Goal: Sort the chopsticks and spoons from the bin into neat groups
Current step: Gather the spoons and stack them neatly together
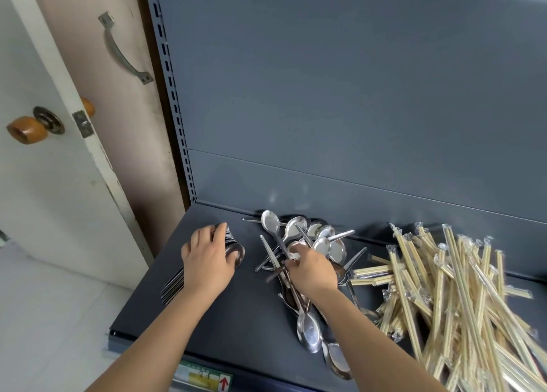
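1. The left hand (207,261) is lying over a nested stack of steel spoons (233,248) at the left end of the dark grey metal shelf (236,308), fingers curled around the bowls and thumb pressing the front bowl, so the hand is gripping the stack.
2. The stacked handles (171,288) are fanning out from under the left wrist toward the shelf's front-left edge.
3. The right hand (310,268) is reaching into the loose pile of spoons (299,237) at the middle of the shelf, its fingers pinching narrowly around a few thin handles; how many it is holding I cannot tell.
4. The loose spoons are lying crossed over one another, some bowls facing up near the back panel (340,95) and two large bowls (309,331) lying near the front edge under the right forearm.
5. The wrapped wooden chopsticks (444,288) are sprawling in an untidy heap at the right end of the shelf, just beside the spoon pile and touching it at the edge.
6. A door with an orange knob (28,129) is standing to the left of the shelf unit.
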{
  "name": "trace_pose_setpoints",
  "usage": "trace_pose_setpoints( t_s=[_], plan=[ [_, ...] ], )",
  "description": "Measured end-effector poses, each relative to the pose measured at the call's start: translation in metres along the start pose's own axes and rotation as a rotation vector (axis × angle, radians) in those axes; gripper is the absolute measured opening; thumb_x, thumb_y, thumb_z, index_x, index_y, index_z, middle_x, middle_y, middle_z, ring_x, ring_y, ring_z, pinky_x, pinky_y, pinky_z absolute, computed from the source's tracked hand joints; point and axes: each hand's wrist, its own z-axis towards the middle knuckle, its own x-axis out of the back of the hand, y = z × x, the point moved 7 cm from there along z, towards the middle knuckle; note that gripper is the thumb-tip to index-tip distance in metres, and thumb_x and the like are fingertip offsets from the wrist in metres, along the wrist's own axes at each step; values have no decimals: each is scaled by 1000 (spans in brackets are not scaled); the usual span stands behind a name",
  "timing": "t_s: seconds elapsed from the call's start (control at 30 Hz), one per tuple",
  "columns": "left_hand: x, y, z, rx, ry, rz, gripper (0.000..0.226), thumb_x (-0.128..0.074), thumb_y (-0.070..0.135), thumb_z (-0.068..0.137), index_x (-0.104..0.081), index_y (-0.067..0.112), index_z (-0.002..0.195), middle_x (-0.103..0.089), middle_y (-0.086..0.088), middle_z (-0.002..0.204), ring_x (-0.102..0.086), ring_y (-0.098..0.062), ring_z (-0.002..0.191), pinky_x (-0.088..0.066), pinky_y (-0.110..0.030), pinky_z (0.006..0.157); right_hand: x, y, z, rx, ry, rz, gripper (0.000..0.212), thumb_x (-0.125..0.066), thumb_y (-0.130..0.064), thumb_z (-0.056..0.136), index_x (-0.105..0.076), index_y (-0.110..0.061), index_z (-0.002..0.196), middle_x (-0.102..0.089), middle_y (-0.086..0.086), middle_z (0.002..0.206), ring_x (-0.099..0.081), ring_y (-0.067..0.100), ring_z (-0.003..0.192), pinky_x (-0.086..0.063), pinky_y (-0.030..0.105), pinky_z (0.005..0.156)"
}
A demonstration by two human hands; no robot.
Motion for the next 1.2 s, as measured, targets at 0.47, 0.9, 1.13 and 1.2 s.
trace_pose_setpoints(
  t_s=[0.47, 0.9, 1.13, 1.2],
  plan=[
    [-12, 90, 1, -3, -245, -550, 74, -52, 26, 97, -8, 7, 153, -18, -12, 153, -41, -29, 132, -32, -35, 108, 9, 17, 2, -284, 42, 1000, 23, -49, 5, 83, -65, -9, 74, -55, 6, 57, -46, 19, 50, -34, 24, 46],
    [-9, 86, 16, 529, -8, -1486, 13, -44, 14, 102, -54, 10, 94, -62, -6, 74, -52, -11, 37, -47, -23, 45, 15, 23, -23, -86, -114, 1097, 23, -58, -9, 91, -64, -10, 69, -58, 6, 58, -48, 13, 49, -34, 20, 45],
    [-33, 114, 5, 322, -358, -1003, 28, -33, 12, 101, -49, 12, 125, -70, -8, 93, -46, -13, 41, -35, -25, 40, 42, 61, -19, -115, 372, 54, 25, -59, -30, 90, -64, -19, 111, -59, 2, 109, -53, 22, 104, -49, 33, 80],
    [-35, 121, 3, 293, -395, -946, 33, -33, 13, 100, -47, 12, 130, -70, -6, 93, -46, -13, 42, -35, -23, 41, 34, 59, -17, -90, 270, -180, 34, -57, -33, 90, -58, -17, 120, -55, 3, 119, -46, 24, 113, -44, 34, 91]
  ],
)
